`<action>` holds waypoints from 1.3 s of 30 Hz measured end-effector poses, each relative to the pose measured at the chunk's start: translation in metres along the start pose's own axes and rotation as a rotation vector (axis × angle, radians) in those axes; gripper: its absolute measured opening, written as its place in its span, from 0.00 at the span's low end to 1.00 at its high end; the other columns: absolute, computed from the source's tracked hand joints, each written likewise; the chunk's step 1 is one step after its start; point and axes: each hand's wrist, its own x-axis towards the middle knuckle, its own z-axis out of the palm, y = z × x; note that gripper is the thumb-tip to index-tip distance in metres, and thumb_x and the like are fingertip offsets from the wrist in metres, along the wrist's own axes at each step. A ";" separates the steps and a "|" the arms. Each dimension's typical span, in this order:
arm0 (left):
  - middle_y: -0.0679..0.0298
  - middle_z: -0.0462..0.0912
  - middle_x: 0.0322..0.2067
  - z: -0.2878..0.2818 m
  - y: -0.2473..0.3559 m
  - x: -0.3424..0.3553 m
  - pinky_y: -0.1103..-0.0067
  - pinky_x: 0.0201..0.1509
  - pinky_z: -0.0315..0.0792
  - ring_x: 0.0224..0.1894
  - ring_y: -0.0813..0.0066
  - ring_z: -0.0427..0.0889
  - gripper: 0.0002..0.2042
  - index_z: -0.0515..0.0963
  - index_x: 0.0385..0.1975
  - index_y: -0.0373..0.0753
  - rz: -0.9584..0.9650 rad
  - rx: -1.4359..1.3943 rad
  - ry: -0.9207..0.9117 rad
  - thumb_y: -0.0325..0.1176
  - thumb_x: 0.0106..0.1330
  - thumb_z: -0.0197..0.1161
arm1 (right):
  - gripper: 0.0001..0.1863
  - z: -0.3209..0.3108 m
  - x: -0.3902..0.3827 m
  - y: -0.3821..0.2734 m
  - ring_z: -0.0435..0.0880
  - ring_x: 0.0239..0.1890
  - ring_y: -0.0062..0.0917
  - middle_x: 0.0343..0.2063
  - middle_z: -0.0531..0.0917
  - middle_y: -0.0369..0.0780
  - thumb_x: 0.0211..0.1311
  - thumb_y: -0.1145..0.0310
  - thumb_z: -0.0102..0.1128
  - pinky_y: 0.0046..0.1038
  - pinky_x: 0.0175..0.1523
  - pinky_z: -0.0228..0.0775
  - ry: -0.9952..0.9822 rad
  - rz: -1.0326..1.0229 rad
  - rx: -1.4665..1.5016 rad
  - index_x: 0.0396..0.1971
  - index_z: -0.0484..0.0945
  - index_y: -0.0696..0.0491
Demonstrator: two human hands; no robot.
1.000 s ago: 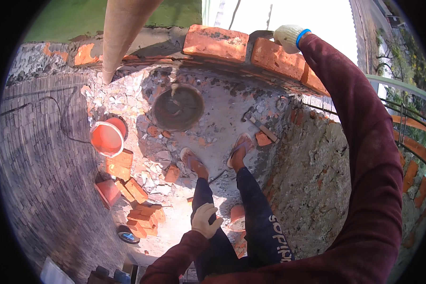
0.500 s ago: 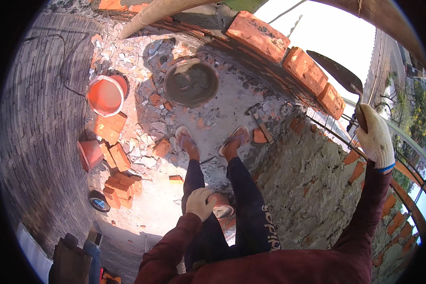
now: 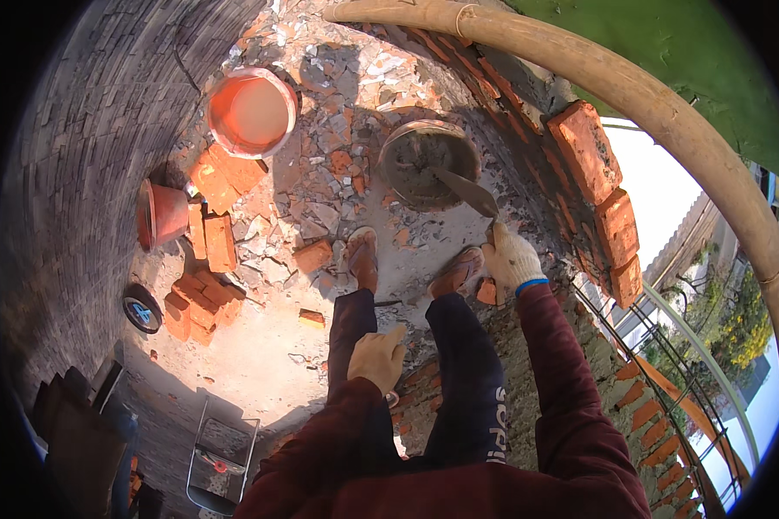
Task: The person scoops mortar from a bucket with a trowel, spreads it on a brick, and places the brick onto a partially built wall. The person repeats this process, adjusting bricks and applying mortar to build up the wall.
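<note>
My right hand (image 3: 511, 257), in a pale knit glove with a blue cuff, grips a trowel (image 3: 466, 191) by its handle. The metal blade reaches over the near right rim of a round basin (image 3: 388, 192), its tip above the grey wet mortar (image 3: 420, 164) inside. My left hand (image 3: 379, 359), also gloved, hovers at my left thigh with its fingers curled in. I see nothing held in it, though its underside is hidden. On the wall to the right lies a row of orange bricks (image 3: 584, 151).
A bamboo pole (image 3: 597, 60) arches above the wall. At left stand an orange bucket (image 3: 253, 114), a reddish tub (image 3: 160, 216), and stacked bricks (image 3: 208, 298). Rubble (image 3: 320, 173) covers the floor around my feet. Thin metal bars (image 3: 666, 346) run along the right edge.
My right hand has swung left and inward with the trowel, from beyond the brick row to the mortar basin. My view has turned. The left hand stays near my thigh.
</note>
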 end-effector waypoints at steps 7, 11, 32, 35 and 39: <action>0.47 0.83 0.57 -0.023 -0.047 0.118 0.67 0.67 0.72 0.62 0.54 0.81 0.30 0.73 0.68 0.34 -0.169 -0.538 0.106 0.44 0.71 0.65 | 0.20 0.026 0.127 0.002 0.90 0.36 0.46 0.37 0.85 0.52 0.64 0.70 0.58 0.42 0.38 0.84 0.151 -0.209 -0.502 0.54 0.72 0.62; 0.41 0.77 0.62 -0.075 -0.077 0.261 0.66 0.68 0.71 0.65 0.53 0.78 0.37 0.65 0.72 0.27 0.007 -0.444 0.377 0.49 0.72 0.64 | 0.23 0.036 0.191 -0.018 0.91 0.30 0.35 0.35 0.85 0.47 0.61 0.70 0.61 0.34 0.32 0.85 0.273 -0.299 -0.661 0.54 0.72 0.66; 0.66 0.86 0.49 -0.202 -0.280 0.257 0.80 0.54 0.77 0.47 0.80 0.81 0.21 0.76 0.65 0.34 0.230 -0.402 0.861 0.35 0.76 0.65 | 0.35 -0.028 0.120 0.068 0.85 0.48 0.50 0.48 0.84 0.53 0.51 0.77 0.64 0.42 0.55 0.76 0.346 -0.716 -0.461 0.64 0.76 0.55; 0.60 0.88 0.47 -0.218 -0.386 0.160 0.79 0.49 0.79 0.45 0.78 0.85 0.19 0.81 0.58 0.32 -0.049 -0.284 1.440 0.31 0.70 0.68 | 0.35 -0.038 0.104 0.070 0.83 0.44 0.45 0.42 0.82 0.52 0.51 0.78 0.60 0.39 0.51 0.75 0.201 -0.494 -0.306 0.65 0.74 0.62; 0.54 0.88 0.50 -0.205 -0.525 0.085 0.75 0.53 0.80 0.46 0.70 0.87 0.27 0.77 0.63 0.30 -0.380 -0.242 1.667 0.34 0.65 0.70 | 0.34 -0.046 0.091 0.060 0.84 0.43 0.49 0.39 0.83 0.55 0.51 0.75 0.58 0.40 0.52 0.75 0.073 -0.295 -0.281 0.63 0.73 0.68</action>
